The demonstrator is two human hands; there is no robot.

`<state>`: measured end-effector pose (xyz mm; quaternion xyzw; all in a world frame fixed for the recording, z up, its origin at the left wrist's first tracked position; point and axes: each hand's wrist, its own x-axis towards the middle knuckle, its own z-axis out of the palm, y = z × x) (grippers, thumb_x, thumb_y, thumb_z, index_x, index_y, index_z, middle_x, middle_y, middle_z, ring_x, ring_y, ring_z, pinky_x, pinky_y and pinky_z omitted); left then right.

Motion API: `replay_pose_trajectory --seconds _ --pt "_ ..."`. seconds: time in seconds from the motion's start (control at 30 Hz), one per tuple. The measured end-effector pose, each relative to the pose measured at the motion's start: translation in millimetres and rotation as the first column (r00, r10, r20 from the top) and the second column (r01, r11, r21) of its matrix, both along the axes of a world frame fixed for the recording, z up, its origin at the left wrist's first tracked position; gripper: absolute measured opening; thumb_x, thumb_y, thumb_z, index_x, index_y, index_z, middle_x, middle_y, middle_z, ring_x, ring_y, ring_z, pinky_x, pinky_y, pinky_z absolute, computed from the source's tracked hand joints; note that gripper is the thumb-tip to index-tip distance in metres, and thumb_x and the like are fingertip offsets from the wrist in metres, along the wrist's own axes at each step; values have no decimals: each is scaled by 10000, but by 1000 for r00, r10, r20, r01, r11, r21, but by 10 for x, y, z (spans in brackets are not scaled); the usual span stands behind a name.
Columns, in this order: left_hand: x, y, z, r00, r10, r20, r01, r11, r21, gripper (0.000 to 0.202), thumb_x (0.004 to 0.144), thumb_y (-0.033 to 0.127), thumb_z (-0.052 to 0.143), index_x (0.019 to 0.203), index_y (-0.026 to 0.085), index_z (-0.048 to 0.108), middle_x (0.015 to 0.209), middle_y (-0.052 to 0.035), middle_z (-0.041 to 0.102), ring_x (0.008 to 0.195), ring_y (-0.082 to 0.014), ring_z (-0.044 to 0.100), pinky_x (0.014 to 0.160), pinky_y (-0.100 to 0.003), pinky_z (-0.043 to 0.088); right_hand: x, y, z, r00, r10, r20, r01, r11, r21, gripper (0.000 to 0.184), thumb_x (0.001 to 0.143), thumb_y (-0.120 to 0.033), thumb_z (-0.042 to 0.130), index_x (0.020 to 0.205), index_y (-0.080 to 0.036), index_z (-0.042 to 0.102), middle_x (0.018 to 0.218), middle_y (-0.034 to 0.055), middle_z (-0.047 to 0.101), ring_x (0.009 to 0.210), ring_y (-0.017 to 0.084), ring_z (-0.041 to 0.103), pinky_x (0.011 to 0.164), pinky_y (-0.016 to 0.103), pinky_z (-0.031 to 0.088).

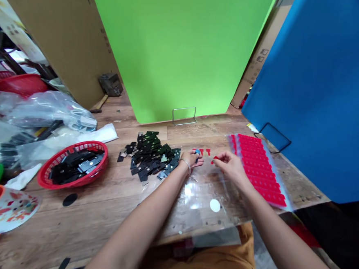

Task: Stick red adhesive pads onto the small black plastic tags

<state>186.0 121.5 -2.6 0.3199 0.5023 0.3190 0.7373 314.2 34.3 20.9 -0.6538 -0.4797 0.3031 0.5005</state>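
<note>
My left hand (pixel 192 159) is at the right edge of a heap of flat black plates (pixel 151 153). Its fingers are bent around a small bluish, dark piece (pixel 197 152), too small to identify. To its right, my right hand (pixel 231 166) is closed in a pinch on a small red piece (pixel 215 159). A few red T-shaped pieces (pixel 208 152) lie in a row just beyond the hands. Beside my right forearm is a clear-backed sheet (pixel 286 194) carrying rows of red pieces (pixel 260 172). Clear plastic (pixel 184 208) covers the tabletop below my hands.
A red basket (pixel 43 183) of black plates stands left, near a floral orange-and-white container (pixel 12 207) and plastic bags (pixel 36 109). A green board (pixel 176 52) and a blue board (pixel 314 88) rise behind, with wire stands (pixel 185 123). A white disc (pixel 215 205) lies near the front edge.
</note>
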Motion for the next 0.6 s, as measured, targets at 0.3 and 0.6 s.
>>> replay_pose_trajectory --seconds 0.3,0.6 --pt "-496 -611 283 988 -67 136 61 997 47 272 620 -84 574 821 100 571 842 -96 648 635 -143 646 594 -251 547 -467 -409 -164 972 42 -230 -29 998 60 158 662 -231 636 735 -182 504 651 -40 536 551 92 497 508 192 378" --pt "-843 -1212 -10 959 -112 261 120 993 -16 327 613 -39 567 890 134 567 865 -81 668 663 -162 661 657 -288 541 -857 -668 -300 942 119 -313 -122 992 10 181 687 -264 635 759 -192 485 694 -24 542 552 96 521 484 193 436"
